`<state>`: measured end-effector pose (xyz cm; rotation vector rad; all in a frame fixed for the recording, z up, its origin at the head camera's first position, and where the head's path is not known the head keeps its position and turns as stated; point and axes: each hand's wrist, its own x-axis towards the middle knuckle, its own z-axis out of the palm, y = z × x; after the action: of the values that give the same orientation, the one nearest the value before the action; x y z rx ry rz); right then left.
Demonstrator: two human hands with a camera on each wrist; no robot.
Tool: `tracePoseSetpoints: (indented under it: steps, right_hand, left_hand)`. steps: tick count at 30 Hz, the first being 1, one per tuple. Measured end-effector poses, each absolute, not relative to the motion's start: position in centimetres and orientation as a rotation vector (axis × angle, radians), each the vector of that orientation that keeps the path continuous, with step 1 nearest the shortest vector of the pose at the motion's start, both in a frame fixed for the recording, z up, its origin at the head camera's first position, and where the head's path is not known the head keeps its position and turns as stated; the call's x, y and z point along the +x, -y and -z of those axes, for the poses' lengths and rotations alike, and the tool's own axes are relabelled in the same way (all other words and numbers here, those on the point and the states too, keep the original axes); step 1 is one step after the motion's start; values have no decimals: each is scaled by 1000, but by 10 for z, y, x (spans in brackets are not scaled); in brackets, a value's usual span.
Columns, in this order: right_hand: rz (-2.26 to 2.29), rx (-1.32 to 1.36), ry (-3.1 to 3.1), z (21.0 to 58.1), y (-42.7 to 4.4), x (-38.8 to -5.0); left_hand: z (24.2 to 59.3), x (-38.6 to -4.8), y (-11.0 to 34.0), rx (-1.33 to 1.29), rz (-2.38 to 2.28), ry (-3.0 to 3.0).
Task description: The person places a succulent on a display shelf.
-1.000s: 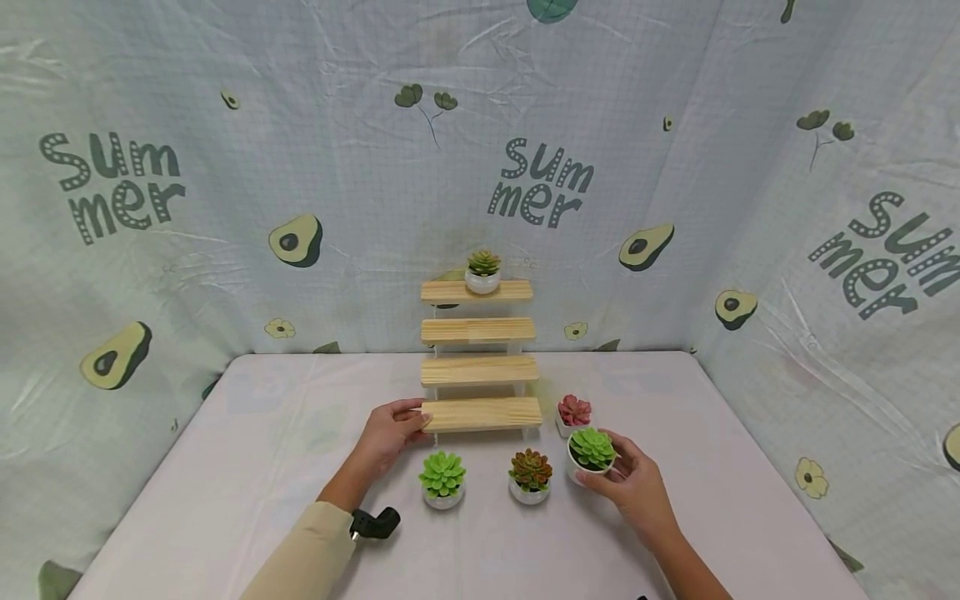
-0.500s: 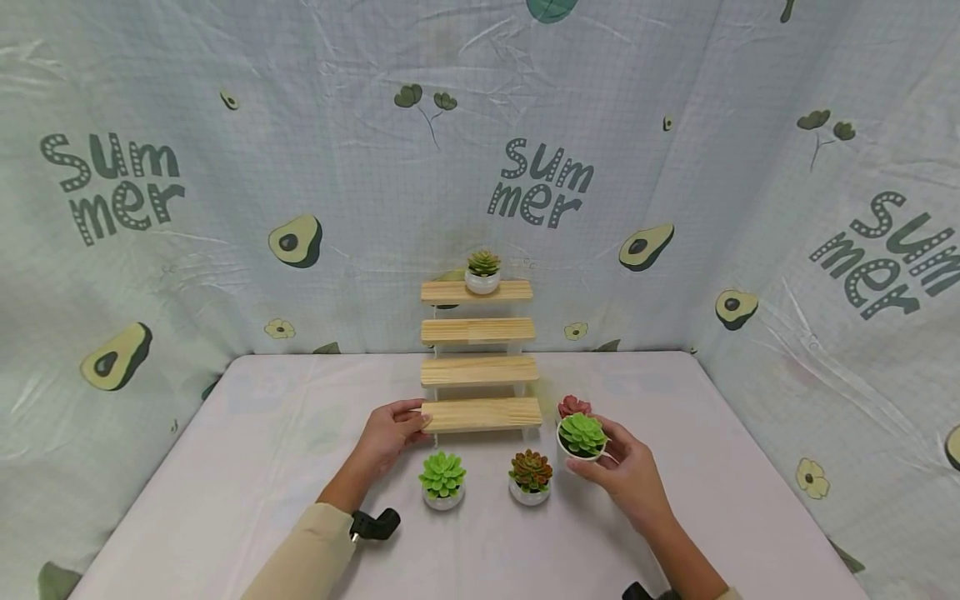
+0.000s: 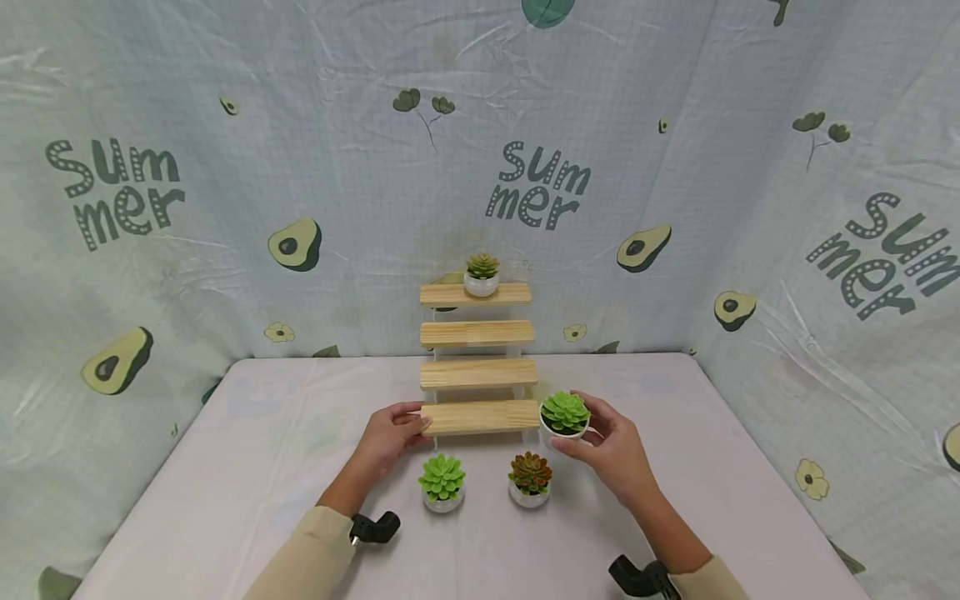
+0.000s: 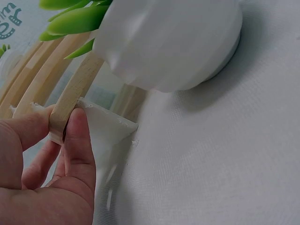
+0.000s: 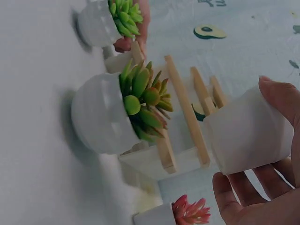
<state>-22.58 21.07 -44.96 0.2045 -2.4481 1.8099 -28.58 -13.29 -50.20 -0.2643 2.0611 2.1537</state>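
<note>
A four-tier wooden shelf stands on the table. My left hand pinches the left end of its lowest board; in the left wrist view thumb and finger close on the board's end. Beside the right end of that board, my right hand holds a white pot with a green succulent above the table. The right wrist view shows the held white pot between thumb and fingers. On the top board sits a potted succulent.
In front of the shelf stand a bright green potted succulent and a reddish-brown one. A red succulent in a white pot shows in the right wrist view. A printed cloth hangs behind the table.
My right hand has carried the green potted succulent left and toward the shelf, and it now covers the red plant in the head view. My left hand keeps its place on the lowest board.
</note>
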Motion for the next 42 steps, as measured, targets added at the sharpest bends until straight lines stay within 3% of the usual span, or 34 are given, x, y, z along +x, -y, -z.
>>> tracePoseSetpoints:
  steps: [30, 42]
  right_hand:
    - [-1963, 353, 2383, 415, -177, -257]
    - [-2028, 276, 2354, 407, -159, -276]
  left_hand:
    - [505, -287, 134, -266, -2188, -2019]
    - [502, -283, 135, -279, -2175, -2022]
